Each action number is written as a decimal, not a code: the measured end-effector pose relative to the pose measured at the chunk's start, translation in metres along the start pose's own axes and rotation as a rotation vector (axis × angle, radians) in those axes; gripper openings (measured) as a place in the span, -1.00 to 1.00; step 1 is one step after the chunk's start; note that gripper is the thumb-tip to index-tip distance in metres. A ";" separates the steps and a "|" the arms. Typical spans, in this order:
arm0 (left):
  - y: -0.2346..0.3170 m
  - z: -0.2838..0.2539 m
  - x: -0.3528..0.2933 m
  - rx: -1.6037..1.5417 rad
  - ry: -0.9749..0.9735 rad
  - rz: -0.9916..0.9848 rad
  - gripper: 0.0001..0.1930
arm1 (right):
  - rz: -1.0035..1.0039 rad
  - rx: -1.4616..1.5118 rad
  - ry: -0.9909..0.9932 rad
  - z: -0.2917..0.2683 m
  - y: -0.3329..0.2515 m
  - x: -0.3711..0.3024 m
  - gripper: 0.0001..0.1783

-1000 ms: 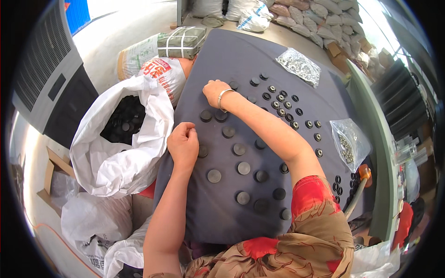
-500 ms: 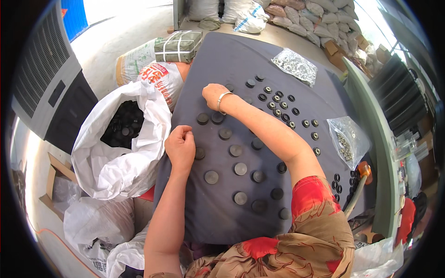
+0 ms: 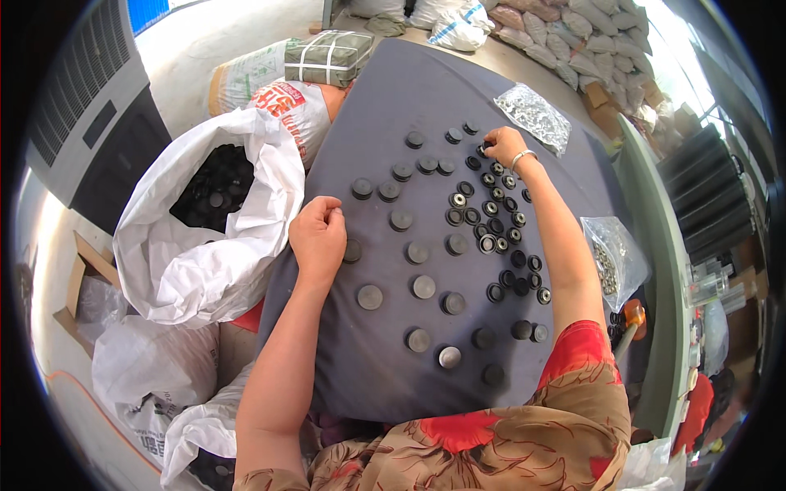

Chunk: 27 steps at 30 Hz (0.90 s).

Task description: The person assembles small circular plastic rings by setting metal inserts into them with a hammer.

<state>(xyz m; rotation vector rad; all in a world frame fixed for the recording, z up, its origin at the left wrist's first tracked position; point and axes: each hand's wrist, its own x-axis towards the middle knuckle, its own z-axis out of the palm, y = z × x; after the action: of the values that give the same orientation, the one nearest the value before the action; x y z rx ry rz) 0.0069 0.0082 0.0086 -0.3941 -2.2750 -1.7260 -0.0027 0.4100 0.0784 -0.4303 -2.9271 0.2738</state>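
My right hand (image 3: 506,146) reaches to the far side of the table, its fingertips closed on a small black round piece (image 3: 484,150). Just nearer lie several black rings (image 3: 473,163) and round pieces with metal centres (image 3: 499,168). My left hand (image 3: 318,239) rests curled at the table's left edge, fingers folded in; whatever it may hold is hidden. Beside it sits a dark round disc (image 3: 352,250). More dark discs (image 3: 417,252) are spread over the left and middle of the dark grey cloth-covered table (image 3: 360,368).
Left of the table stands an open white sack (image 3: 270,192) of black pieces. A clear bag of small metal parts (image 3: 534,116) lies far right, another clear bag (image 3: 614,258) nearer. An orange-headed mallet (image 3: 634,313) is by the right edge, next to a green panel (image 3: 655,213).
My right hand has swung from the far left of the discs to the right, over to the ringed pieces. My left hand stays curled at the edge. The view has shifted slightly.
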 end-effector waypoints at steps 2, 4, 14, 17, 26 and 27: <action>0.000 0.000 0.000 -0.006 0.005 -0.004 -0.92 | 0.030 0.012 -0.024 0.006 0.003 0.003 -0.61; 0.002 0.000 -0.001 0.012 -0.005 -0.006 -0.93 | 0.018 -0.050 -0.018 0.009 0.005 0.004 -0.60; 0.007 -0.001 -0.002 0.028 0.004 0.014 -0.93 | 0.047 -0.102 -0.031 0.010 0.000 0.017 -0.64; 0.005 -0.001 0.000 0.033 0.009 0.014 -0.93 | 0.063 -0.114 -0.026 0.005 0.009 0.021 -0.62; 0.003 -0.003 0.001 0.023 0.022 0.027 -0.93 | 0.392 -0.162 -0.214 -0.006 0.016 0.000 -0.61; 0.002 -0.001 -0.001 0.016 0.004 0.015 -0.93 | 0.371 -0.189 -0.223 -0.003 0.020 -0.002 -0.63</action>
<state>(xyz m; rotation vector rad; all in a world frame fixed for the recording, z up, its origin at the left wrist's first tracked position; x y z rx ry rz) 0.0081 0.0077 0.0102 -0.4037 -2.2758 -1.6986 0.0051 0.4283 0.0772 -1.0376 -3.0829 0.0943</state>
